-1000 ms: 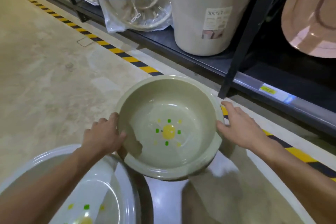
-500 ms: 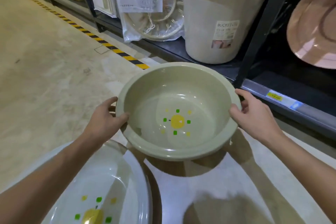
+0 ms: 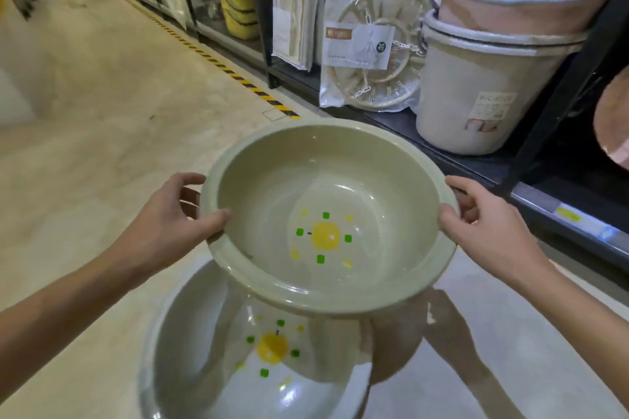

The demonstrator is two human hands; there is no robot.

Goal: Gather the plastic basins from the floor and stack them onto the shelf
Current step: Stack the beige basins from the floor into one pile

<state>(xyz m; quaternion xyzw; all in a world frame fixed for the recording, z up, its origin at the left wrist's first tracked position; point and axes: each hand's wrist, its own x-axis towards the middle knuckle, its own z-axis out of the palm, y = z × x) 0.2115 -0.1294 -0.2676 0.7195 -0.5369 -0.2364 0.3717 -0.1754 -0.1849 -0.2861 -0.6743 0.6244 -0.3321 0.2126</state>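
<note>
I hold a pale green plastic basin with a yellow and green print in its bottom, lifted off the floor in front of me. My left hand grips its left rim and my right hand grips its right rim. Directly below it a second, larger basin of the same colour and print rests on the floor, partly hidden by the held one. The dark low shelf runs along the right side, just beyond the held basin.
On the shelf stand stacked beige and pink buckets, a bagged round clothes hanger and a pink basin at the far right. A black upright post divides the shelf. Yellow-black tape edges the concrete floor.
Both hands have raised the basin off the floor and carried it over the larger basin. My view has tilted up, showing more of the shelf and aisle.
</note>
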